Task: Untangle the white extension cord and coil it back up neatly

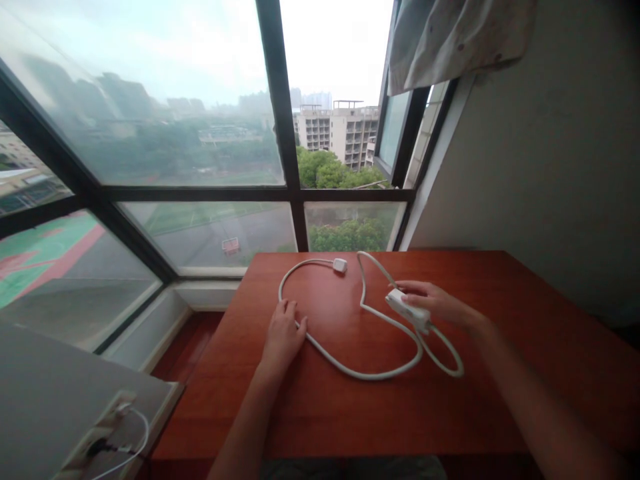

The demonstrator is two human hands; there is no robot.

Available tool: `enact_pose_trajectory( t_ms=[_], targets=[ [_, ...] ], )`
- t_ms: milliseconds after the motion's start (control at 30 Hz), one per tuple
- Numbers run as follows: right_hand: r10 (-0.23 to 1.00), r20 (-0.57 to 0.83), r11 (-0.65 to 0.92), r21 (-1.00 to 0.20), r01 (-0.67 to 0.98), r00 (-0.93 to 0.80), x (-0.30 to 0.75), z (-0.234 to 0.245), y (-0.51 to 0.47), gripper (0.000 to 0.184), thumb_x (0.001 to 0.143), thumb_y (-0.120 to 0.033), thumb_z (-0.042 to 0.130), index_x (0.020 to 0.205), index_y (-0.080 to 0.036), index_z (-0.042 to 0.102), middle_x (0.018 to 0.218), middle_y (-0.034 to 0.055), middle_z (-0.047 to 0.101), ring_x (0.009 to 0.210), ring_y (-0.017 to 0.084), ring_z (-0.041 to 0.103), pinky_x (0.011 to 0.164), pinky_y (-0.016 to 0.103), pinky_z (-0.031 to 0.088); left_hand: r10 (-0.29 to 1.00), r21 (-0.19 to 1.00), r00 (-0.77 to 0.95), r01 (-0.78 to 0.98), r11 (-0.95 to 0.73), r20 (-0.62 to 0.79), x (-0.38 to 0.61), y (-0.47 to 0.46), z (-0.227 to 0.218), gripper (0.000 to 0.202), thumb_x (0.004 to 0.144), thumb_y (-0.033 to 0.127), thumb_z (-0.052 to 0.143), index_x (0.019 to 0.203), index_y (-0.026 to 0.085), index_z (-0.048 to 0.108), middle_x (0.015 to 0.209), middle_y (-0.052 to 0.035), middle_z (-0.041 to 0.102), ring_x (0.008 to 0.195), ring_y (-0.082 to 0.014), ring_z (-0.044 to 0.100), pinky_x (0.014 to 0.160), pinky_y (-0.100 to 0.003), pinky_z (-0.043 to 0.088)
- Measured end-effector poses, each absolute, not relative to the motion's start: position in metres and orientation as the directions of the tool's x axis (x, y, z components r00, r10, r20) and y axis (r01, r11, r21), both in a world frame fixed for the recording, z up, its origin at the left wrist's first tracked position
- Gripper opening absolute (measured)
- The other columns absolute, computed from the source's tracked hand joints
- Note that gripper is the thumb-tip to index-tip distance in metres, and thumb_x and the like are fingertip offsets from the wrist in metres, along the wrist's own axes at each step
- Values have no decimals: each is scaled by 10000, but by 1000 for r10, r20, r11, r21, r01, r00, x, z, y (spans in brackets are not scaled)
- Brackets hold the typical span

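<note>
status: white cord [370,377] is out on the bench [320,413], laid loose in wide curves. not bundled, not tied, not straight either.

right hand [433,300] is gripping the white block [407,309] on the right part of the bench, thumb on top, fingers over the far edge. left hand [287,330] is on the cord at the left curve, thumb and fingertips touching it; can't tell if it's pinching or just resting.

white plug [340,266] lies free near the far edge, no hand on it, so that end is unhandled. it's not in the wall sockets [80,448] at lower left; other leads are in there.

done, as i read it: cord spread out, both hands placed. left: slack beside the block sits in a loop and crosses other cord; can't trace the run through there. i'd call it early, nothing looks finished.
</note>
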State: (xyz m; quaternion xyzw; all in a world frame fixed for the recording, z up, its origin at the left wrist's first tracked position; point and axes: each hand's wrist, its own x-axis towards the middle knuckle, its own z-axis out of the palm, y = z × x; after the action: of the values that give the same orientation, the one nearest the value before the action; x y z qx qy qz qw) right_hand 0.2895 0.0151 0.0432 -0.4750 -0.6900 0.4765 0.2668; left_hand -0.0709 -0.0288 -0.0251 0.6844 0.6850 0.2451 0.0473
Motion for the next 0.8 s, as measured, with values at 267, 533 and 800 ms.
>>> enact_pose_trajectory(
  t_ms=[267, 533, 800],
  targets=[
    [785, -303, -356, -935, 7, -540, 268, 66, -18, 504, 760, -336, 656, 1237, -192, 581, 1119, 108, 678, 807, 197, 673, 639, 268, 514, 963, 622, -34, 769, -147, 269, -56, -25, -22, 373, 820, 313, 553, 1141, 124, 580, 1222, -156, 533, 1160, -287, 535, 1007, -447, 432],
    [555, -294, -455, -890, 12, -778, 228, 87, -44, 573, 736, -335, 651, 1277, -177, 544, 1155, 125, 662, 966, 240, 661, 780, 315, 512, 968, 913, -154, 388, -126, 199, -35, -55, -11, 368, 837, 379, 544, 1117, 140, 546, 1165, -155, 602, 1083, -263, 589, 942, -437, 461],
    [739, -273, -393, -917, -65, -616, 238, 51, -4, 613, 840, -462, 382, 1362, -143, 411, 1265, 174, 597, 1115, 272, 605, 948, 443, 453, 990, 984, -89, -147, 96, -110, -45, -75, -8, 476, 770, 423, 613, 1133, 162, 450, 714, 15, 625, 491, -94, 552, 460, -192, 420]
  ],
)
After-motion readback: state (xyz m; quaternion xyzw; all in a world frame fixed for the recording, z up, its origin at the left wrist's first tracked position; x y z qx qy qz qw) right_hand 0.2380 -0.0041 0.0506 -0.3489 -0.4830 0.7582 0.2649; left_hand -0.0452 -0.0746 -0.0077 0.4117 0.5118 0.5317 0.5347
